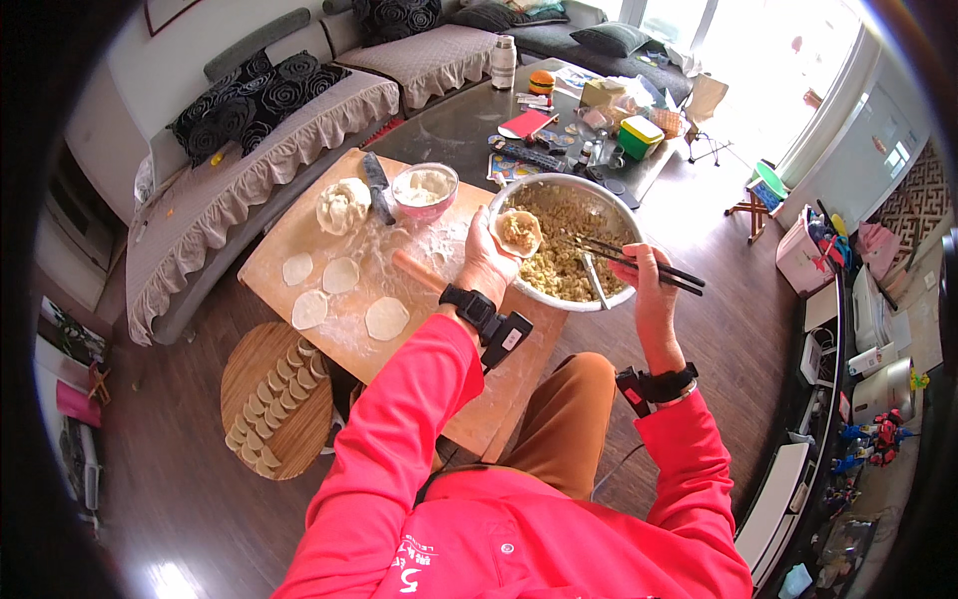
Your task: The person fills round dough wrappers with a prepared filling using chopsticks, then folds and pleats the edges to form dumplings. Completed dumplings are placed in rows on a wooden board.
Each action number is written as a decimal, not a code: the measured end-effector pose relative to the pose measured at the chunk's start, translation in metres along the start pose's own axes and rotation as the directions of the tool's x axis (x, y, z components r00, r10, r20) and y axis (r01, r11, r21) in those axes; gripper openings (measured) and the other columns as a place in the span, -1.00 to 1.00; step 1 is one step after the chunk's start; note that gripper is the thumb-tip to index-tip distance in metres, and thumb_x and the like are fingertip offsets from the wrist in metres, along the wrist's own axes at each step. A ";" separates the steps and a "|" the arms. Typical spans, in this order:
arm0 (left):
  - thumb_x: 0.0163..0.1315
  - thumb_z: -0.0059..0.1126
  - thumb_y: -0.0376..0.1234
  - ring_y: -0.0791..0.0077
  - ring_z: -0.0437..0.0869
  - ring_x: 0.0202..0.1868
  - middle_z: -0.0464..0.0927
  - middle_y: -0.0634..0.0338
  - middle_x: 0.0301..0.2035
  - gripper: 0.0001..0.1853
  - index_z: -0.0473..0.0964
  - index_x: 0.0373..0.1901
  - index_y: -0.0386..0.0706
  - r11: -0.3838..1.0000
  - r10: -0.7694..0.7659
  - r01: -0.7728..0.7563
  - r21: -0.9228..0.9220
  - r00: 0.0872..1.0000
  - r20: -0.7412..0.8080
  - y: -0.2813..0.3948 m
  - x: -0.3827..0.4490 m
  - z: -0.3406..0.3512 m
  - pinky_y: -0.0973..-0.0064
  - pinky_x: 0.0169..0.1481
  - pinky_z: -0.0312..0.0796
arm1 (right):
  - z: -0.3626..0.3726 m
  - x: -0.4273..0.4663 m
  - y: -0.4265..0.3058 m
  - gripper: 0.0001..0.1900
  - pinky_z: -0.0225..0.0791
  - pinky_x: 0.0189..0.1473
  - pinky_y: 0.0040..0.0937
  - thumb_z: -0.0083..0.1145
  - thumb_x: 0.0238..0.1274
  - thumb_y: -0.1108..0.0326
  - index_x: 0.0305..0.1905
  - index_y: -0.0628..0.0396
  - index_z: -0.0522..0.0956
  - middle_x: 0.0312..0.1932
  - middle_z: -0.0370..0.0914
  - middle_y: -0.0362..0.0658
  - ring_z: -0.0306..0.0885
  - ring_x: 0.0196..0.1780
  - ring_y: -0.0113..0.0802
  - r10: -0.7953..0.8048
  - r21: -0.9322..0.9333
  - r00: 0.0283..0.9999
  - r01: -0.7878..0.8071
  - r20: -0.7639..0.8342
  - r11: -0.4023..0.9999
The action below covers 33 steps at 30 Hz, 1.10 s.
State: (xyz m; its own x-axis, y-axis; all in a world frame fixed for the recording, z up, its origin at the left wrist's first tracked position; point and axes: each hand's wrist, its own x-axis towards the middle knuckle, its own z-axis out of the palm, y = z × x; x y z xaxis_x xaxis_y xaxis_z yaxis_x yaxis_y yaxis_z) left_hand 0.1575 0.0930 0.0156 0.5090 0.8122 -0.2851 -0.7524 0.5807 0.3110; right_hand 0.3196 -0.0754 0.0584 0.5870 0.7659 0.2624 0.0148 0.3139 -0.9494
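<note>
On my left hand (490, 258) rests a round dumpling wrapper (533, 247) with a mound of filling (518, 228) at its middle, held by the near edge of a metal bowl. My right hand (650, 278) grips black chopsticks (677, 277), their tips over the chopped filling (550, 273) in the metal bowl (632, 224). A spoon (595, 278) leans on the bowl's rim. Several flat dough wrappers (387, 319) lie on the floured wooden board (344, 352). A rolling pin (418, 271) lies there too, partly hidden behind my left wrist.
A dough lump (343, 206), a dark-bladed knife or scraper (378, 187) and a pink bowl of flour (425, 196) occupy the board's far side. Lower left, a round wooden tray (243, 359) carries several rows of folded dumplings (273, 400). Beyond stands a cluttered dark table (441, 127).
</note>
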 end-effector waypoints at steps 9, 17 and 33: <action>0.40 -0.48 0.07 0.09 0.46 0.13 0.45 0.05 0.09 -0.41 0.33 0.20 -0.09 0.996 -0.038 0.040 0.079 0.999 -0.021 -0.005 -0.022 0.015 0.05 0.14 0.38 | 0.014 -0.017 0.006 -0.70 0.54 -0.11 -0.27 -0.10 0.43 0.15 -0.19 0.22 0.41 -0.30 0.54 0.02 0.65 -0.21 -0.10 0.137 0.364 0.989 -0.145 0.048 0.920; 0.37 -0.43 0.14 0.10 0.51 0.06 0.46 0.07 0.06 -0.40 0.30 0.21 -0.02 0.989 -0.144 0.142 0.030 0.983 0.117 -0.009 -0.013 0.009 -0.04 0.06 0.44 | 0.019 -0.016 0.003 -0.70 0.54 -0.10 -0.30 -0.10 0.43 0.15 -0.18 0.23 0.42 -0.29 0.54 0.01 0.65 -0.22 -0.14 0.119 0.303 0.989 -0.138 0.083 0.943; 0.30 -0.36 0.25 -0.02 0.46 0.07 0.45 -0.09 -0.02 -0.33 0.40 -0.08 -0.18 0.983 -0.157 0.150 0.104 0.986 0.056 -0.013 -0.018 0.008 -0.15 0.13 0.34 | 0.014 -0.013 0.009 -0.71 0.55 -0.12 -0.29 -0.10 0.42 0.17 -0.18 0.24 0.44 -0.31 0.54 -0.01 0.65 -0.23 -0.14 0.112 0.372 0.993 -0.116 0.031 0.921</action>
State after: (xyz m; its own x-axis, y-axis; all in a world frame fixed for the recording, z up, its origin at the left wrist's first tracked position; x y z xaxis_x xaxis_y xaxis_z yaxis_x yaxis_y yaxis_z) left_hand 0.1615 0.0714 0.0241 0.6432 0.7131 -0.2789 -0.6199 0.6988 0.3570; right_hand 0.3006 -0.0743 0.0492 0.5594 0.8135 0.1592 -0.3554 0.4089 -0.8405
